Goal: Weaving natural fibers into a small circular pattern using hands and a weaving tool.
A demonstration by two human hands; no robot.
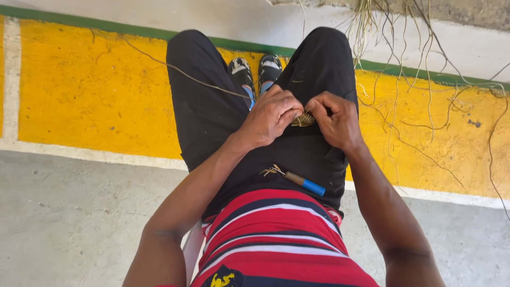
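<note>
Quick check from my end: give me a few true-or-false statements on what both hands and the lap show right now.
1. Both hands pinch a small woven fibre piece between them. True: left hand, right hand.
2. A blue-tipped tool lies on the lap. True.
3. The right hand grips that tool. False: neither hand touches it.
4. The floor band beneath is red. False: it is yellow.
5. Loose fibre strands hang at upper right. True.
</note>
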